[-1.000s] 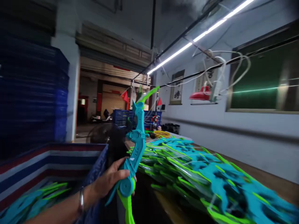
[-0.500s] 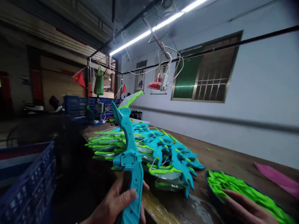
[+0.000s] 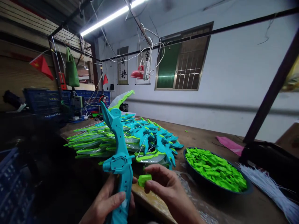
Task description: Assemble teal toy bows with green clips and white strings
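A turquoise toy bow body (image 3: 121,165) stands nearly upright, its lower part wrapped by my left hand (image 3: 107,199). A clear limb with a green edge (image 3: 121,99) extends from its top. Between the thumb and fingers of my right hand (image 3: 165,186) is a small bright green plastic piece (image 3: 144,179), just right of the bow body and apart from it. Behind lies a pile of turquoise and green bows (image 3: 149,137) with white strings. A dark round basin (image 3: 249,189) to the right holds many green pieces (image 3: 215,168).
Blue crates (image 3: 14,183) stand at the left. On the brown table (image 3: 198,137) are a pink cloth (image 3: 230,145), a bundle of white strings (image 3: 268,186) and a black bag (image 3: 263,158). A red lamp (image 3: 139,73) hangs above.
My right hand has moved left from the basin to beside the bow body, bringing a green piece. The view has turned right, showing the white strings and black bag.
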The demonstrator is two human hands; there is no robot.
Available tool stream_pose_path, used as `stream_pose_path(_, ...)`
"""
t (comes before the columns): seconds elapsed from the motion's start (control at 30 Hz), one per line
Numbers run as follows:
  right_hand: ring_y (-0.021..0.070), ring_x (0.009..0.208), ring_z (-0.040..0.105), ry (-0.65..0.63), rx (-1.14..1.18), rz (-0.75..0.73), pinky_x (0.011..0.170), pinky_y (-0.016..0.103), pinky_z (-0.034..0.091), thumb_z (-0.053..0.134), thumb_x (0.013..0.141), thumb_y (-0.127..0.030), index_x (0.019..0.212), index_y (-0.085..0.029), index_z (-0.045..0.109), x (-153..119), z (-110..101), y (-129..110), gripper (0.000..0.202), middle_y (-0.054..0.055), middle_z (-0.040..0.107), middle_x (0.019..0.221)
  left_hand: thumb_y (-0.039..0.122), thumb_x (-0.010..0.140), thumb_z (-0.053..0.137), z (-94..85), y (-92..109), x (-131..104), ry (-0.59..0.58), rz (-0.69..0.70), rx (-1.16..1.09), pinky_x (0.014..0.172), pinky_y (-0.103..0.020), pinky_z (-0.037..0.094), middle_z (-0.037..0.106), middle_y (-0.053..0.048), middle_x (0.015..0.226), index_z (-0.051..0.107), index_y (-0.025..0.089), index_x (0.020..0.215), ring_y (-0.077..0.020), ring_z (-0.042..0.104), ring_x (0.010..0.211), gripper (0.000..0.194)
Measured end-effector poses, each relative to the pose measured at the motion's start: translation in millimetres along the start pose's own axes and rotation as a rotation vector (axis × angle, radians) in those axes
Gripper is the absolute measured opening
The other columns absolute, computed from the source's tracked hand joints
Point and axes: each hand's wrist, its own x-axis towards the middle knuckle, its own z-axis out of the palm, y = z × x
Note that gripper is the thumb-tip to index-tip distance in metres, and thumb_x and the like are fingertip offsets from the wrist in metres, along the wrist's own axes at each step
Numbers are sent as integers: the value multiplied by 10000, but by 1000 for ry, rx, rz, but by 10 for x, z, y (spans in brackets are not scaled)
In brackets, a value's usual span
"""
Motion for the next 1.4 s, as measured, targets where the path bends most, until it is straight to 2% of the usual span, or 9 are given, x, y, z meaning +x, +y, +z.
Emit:
stream_pose_path(0.1, 195, 728, 692, -18, -17, 9, 726, 307, 553, 911, 686, -437, 900, -245, 682, 47, 31, 36, 368, 28, 704, 792, 572, 925, 583, -14, 10, 2, 35, -41, 29, 626, -300, 494, 732, -114, 796, 523, 110, 1303, -202, 649, 655, 600)
stream_pose_path(0.2, 180, 724, 665, -53, -204, -154, 700, 289, 546, 783, 845, -471, 911, -245, 729, 64, 56, -46, 241, 41, 674, 821, 606, 959, 494, -93, 56, 45, 16, -99, 102, 556, -262, 484, 722, -98, 730, 441, 106, 1389, -181, 643, 583, 663)
stream_pose_path(0.33, 173, 749, 631, -145, -584, -440, 654, 274, 521, 572, 1007, -383, 1013, -289, 779, 81, 93, -248, 227, 64, 640, 891, 621, 913, 569, -210, 145, 126, -66, -209, 162, 466, -236, 465, 756, -121, 735, 312, 132, 1488, -173, 637, 488, 797)
stream_pose_path(0.43, 179, 754, 652, -141, -714, -469, 682, 278, 516, 621, 973, -267, 1010, -287, 748, 115, 122, -342, 134, 36, 693, 857, 545, 900, 635, -199, 167, 180, -157, -257, 115, 497, -241, 488, 770, -141, 718, 254, 115, 1515, -195, 679, 535, 842)
stream_pose_path(0.7, 163, 742, 637, -188, -830, -393, 695, 260, 496, 641, 977, -242, 852, -255, 698, 136, 78, -344, 138, -1, 684, 799, 550, 806, 761, 10, 174, 236, -250, -294, 85, 500, -240, 466, 772, -80, 872, 479, 211, 1436, -195, 695, 586, 769)
stream_pose_path(0.9, 124, 787, 607, -250, -828, -454, 667, 209, 464, 579, 1007, -196, 870, -205, 710, 97, 67, -338, 190, 33, 629, 930, 650, 782, 729, 11, 223, 283, -253, -159, 302, 767, -286, 533, 722, -101, 1172, 631, 166, 1310, -249, 653, 950, 723)
stream_pose_path(1.03, 110, 797, 601, -216, -859, -503, 682, 188, 458, 638, 944, -87, 861, -202, 698, 109, 79, -306, 154, 11, 601, 918, 682, 763, 717, 37, 248, 319, -267, -233, 315, 716, -293, 521, 733, -80, 1059, 625, 162, 1304, -232, 649, 841, 756)
stream_pose_path(1.17, 146, 931, 628, -112, -878, -595, 808, 225, 500, 681, 882, -38, 968, -220, 626, 75, 42, -218, 209, 20, 619, 1030, 573, 873, 663, 70, 281, 313, -326, -54, 393, 964, -317, 461, 714, -63, 1234, 676, 180, 1273, -281, 601, 1123, 560)
stream_pose_path(1.4, 285, 1340, 478, 201, -1076, -710, 1116, 425, 417, 712, 933, -419, 1369, -246, 488, -120, -8, 0, 520, 130, 470, 1449, 577, 899, 627, 199, 330, 228, -255, 15, 471, 837, -282, 474, 736, -43, 992, 753, 162, 1077, -245, 618, 960, 469)
